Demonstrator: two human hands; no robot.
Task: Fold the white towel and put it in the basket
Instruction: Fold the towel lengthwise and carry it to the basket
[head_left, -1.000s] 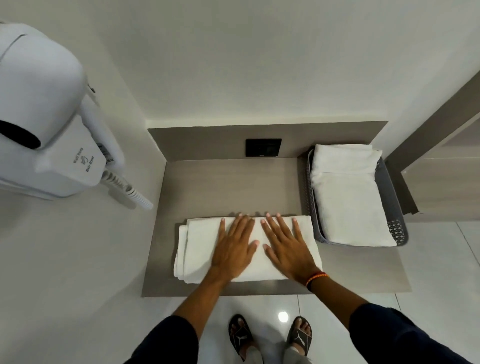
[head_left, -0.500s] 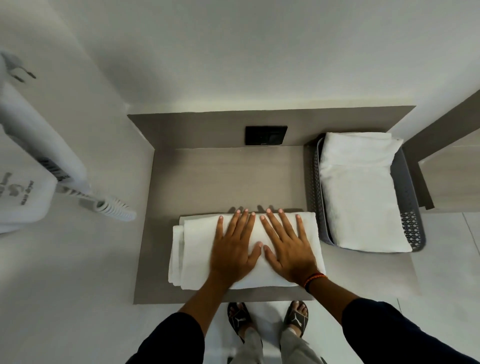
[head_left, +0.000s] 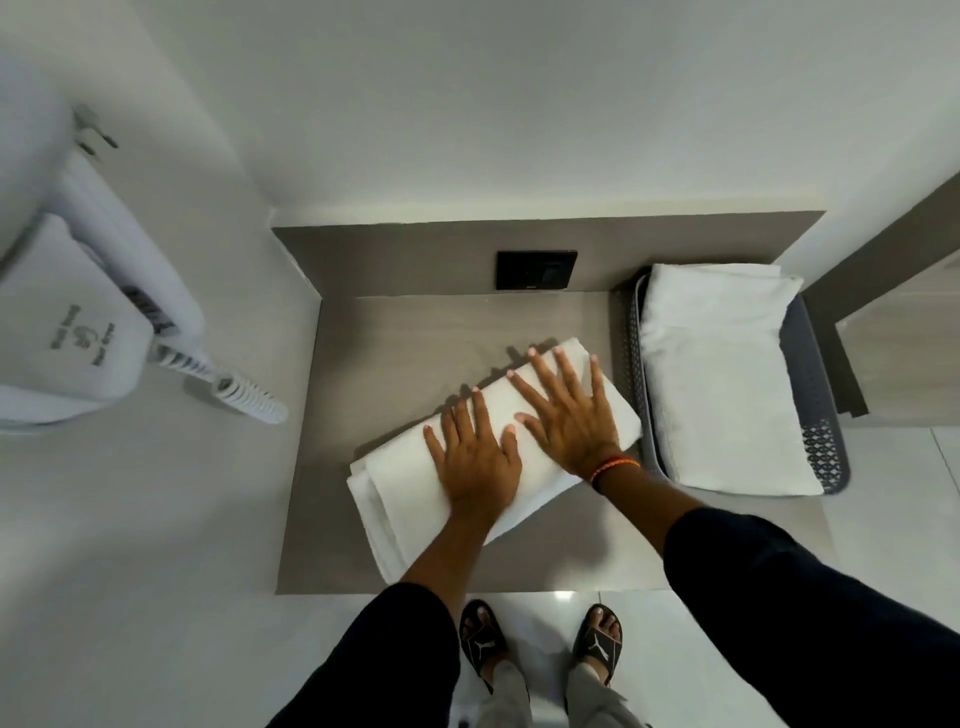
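Note:
A folded white towel (head_left: 400, 499) lies on the grey-brown counter (head_left: 415, 332), turned at an angle with its right end up near the basket. My left hand (head_left: 475, 447) rests flat on its middle, fingers spread. My right hand (head_left: 569, 410) presses flat on its right part, also with fingers apart. Neither hand grips the cloth. The grey perforated basket (head_left: 826, 431) stands at the counter's right side and holds another folded white towel (head_left: 722, 374).
A white wall-mounted hair dryer (head_left: 88, 322) with a coiled cord (head_left: 239, 389) hangs on the left wall. A black socket plate (head_left: 536, 269) sits on the back panel. Walls close in behind and left. My sandalled feet (head_left: 540, 644) stand below the counter's front edge.
The towel has swung anticlockwise under both flat hands: its right end moved away from me toward the basket. The camera view also shifted.

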